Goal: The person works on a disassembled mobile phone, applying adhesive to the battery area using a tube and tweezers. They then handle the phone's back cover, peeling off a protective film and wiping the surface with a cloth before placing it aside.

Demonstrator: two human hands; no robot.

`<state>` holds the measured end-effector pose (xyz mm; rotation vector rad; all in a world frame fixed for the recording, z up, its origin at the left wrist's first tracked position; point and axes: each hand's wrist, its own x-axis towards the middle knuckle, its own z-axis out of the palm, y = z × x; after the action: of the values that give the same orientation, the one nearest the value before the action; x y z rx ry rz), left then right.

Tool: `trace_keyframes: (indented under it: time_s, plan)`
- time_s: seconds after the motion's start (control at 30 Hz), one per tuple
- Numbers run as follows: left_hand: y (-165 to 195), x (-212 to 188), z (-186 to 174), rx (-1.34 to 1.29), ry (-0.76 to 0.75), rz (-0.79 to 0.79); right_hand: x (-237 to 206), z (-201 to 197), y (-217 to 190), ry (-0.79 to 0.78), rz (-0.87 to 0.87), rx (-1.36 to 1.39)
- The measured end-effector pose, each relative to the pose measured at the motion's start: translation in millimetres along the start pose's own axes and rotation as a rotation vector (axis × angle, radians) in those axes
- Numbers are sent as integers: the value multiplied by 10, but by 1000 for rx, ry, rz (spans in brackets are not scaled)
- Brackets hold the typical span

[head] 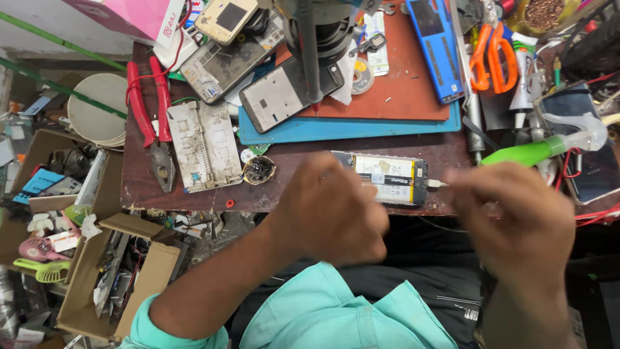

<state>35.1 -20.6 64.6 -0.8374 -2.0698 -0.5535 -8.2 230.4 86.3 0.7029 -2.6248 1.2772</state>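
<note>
Both hands work at an opened phone lying at the front edge of the counter.

The left hand (332, 210) is curled into a loose fist over the left end of the opened phone (387, 178), its fingertips hidden, so what it pinches cannot be told; the right hand (510, 216), blurred, has its fingers drawn together just right of the phone, where a small cable plug (436, 184) meets the phone's right end; the phone lies back-open, battery showing, along the counter (297, 165) front edge; left of it sits a small round dark dish (259, 170), then a grey phone frame (203, 145) and red-handled pliers (152, 119) near the left edge; a blue mat (349, 129) lies behind; orange scissors (489, 55) toward the far right corner.
</note>
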Motion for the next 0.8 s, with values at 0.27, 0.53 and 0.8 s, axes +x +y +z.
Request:
trace_keyframes:
  time_s: [0.27,0.53,0.8]
  plan:
    - [-198,-308,463,-76,-55,-253,304,222,561,-161,219,-730]
    - [-299,-425,570,58,-26,-323,294,331,869,-202,251,-705]
    - [-340,-466,639,-2,6,-247,78,-327,612,211,54,-430]
